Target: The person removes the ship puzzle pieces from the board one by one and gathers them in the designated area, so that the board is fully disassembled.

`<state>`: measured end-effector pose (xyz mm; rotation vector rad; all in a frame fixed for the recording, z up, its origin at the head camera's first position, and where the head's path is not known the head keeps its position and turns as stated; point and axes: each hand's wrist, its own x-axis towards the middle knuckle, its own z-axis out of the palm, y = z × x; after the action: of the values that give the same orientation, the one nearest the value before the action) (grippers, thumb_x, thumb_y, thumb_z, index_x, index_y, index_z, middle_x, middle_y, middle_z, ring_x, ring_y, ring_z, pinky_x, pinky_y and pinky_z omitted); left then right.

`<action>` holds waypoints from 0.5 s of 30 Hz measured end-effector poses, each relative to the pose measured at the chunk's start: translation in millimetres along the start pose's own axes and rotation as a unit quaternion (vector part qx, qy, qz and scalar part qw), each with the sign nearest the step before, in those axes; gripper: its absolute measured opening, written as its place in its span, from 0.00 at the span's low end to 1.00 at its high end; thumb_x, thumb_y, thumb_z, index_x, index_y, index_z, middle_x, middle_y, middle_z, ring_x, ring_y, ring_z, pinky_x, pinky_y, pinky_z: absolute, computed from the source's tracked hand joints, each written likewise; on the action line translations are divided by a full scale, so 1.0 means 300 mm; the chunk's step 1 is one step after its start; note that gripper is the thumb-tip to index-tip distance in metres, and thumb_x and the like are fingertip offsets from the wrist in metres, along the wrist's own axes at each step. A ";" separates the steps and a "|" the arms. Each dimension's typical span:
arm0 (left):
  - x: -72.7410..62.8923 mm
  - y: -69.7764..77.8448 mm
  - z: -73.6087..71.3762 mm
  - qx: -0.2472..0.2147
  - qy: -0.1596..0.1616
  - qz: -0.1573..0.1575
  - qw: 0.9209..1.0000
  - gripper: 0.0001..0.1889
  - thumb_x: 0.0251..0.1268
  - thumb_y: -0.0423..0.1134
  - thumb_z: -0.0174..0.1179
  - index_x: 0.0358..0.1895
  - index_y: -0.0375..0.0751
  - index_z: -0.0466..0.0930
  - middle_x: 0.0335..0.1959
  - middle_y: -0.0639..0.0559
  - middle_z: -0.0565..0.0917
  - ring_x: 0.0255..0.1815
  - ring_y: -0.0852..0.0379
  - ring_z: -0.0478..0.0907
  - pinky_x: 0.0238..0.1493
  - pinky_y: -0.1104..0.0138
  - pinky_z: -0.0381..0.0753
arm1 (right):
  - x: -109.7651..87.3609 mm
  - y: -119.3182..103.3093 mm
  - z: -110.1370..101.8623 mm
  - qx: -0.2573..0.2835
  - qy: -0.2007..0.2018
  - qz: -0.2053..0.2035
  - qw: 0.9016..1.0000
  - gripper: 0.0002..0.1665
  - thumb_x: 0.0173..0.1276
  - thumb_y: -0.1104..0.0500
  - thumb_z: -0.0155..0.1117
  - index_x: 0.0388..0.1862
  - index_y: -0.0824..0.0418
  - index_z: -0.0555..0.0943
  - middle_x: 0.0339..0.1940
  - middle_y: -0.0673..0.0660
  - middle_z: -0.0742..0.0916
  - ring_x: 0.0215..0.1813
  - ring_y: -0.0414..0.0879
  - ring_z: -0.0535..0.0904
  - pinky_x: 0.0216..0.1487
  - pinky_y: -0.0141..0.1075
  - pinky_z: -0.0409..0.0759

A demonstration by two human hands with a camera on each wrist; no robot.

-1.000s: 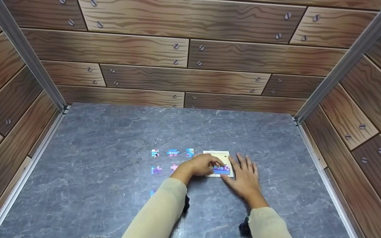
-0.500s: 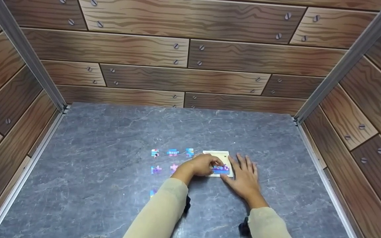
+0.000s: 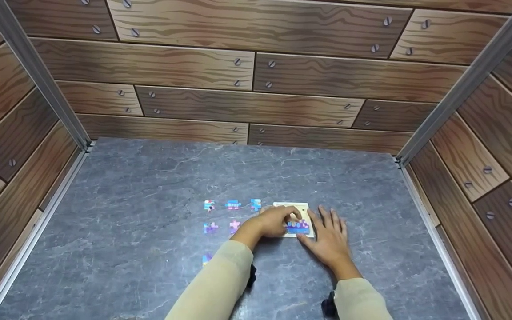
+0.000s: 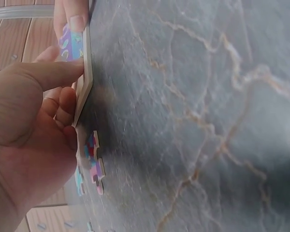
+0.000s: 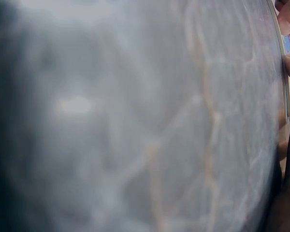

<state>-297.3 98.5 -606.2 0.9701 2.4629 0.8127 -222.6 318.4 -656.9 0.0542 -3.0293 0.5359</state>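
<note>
A small pale wooden puzzle tray [image 3: 290, 204] lies on the grey marbled table, with joined purple and blue jigsaw pieces [image 3: 298, 230] along its near side. My left hand [image 3: 274, 221] reaches over the tray's left side. Its index finger arches down onto a jigsaw piece, the thumb is close by, and the other fingers curl in by the tray corner. In the left wrist view the thumb [image 4: 63, 72] crosses the tray's edge. My right hand [image 3: 329, 240] rests along the tray's right side, fingers spread, with the thumb at the near right corner.
Loose jigsaw pieces [image 3: 233, 204] lie in spaced rows left of the tray; the left forearm covers part of the lower rows. Wood-patterned walls [image 3: 194, 102] close off the back and both sides, with grey metal posts [image 3: 460, 84] at the corners.
My left index finger arches a little higher over the joined pieces. The right hand, the tray and the loose pieces stay where they were.
</note>
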 end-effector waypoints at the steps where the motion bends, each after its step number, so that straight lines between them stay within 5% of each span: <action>1: 0.000 -0.001 0.000 0.000 0.001 0.003 1.000 0.28 0.64 0.23 0.64 0.64 0.53 0.80 0.57 0.49 0.89 0.56 0.55 0.83 0.62 0.64 0.78 | 0.000 0.001 0.000 0.000 0.000 0.000 1.000 0.54 0.71 0.24 0.62 0.87 0.47 0.65 0.90 0.62 0.62 0.91 0.71 0.48 0.87 0.73 0.40; 15: 0.009 -0.008 0.000 0.000 -0.016 -0.003 1.000 0.27 0.67 0.24 0.64 0.66 0.53 0.84 0.62 0.50 0.88 0.61 0.55 0.83 0.66 0.65 0.80 | 0.001 -0.001 -0.004 -0.001 -0.001 -0.001 1.000 0.53 0.71 0.25 0.63 0.87 0.47 0.65 0.91 0.62 0.62 0.91 0.71 0.48 0.87 0.74 0.40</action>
<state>-300.4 98.9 -607.9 0.9667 2.4376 0.7886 -222.9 318.6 -655.6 0.0572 -3.0321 0.5328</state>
